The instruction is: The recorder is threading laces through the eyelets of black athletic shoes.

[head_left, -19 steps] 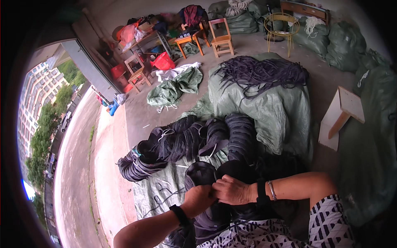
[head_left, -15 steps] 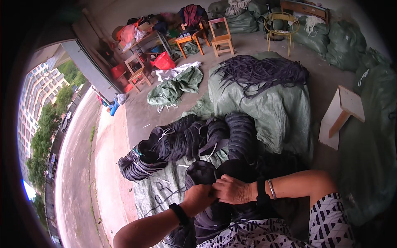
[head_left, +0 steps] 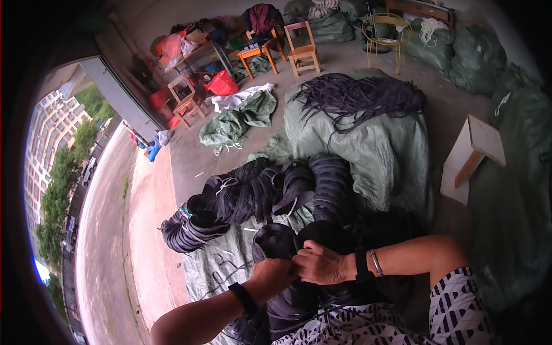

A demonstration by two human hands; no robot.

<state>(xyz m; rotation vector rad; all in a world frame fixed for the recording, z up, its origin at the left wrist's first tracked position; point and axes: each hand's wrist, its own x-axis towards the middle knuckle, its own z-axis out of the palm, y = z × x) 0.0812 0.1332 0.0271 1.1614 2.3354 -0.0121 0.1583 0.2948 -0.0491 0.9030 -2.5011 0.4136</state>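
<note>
A dark shoe upper (head_left: pixel 275 240) stands at my lap, its rounded opening facing up. My left hand (head_left: pixel 272 277) is closed on its front edges, knuckles up. My right hand (head_left: pixel 319 263) pinches from the other side, and the fingertips of both hands meet. Whether a lace is between the fingers is hidden. Beside it, partly behind my right hand, is a second dark upper (head_left: pixel 322 233). Just beyond are curved stacks of nested dark uppers (head_left: pixel 330 184), some tied with pale cord. Thin dark laces (head_left: pixel 221 273) trail to the left of my left hand.
A heap of dark laces (head_left: pixel 362 100) lies on a bulky green woven sack (head_left: pixel 391 155). Another green sheet (head_left: pixel 201 264) lies under the stacks. At right is an angled wooden piece (head_left: pixel 471 155); small chairs (head_left: pixel 302 49) and full sacks (head_left: pixel 477 57) stand behind. An open doorway is left.
Both hands stay closed together at the upper, with only a slight shift. The whole view has moved a little, so the surroundings sit slightly further left.
</note>
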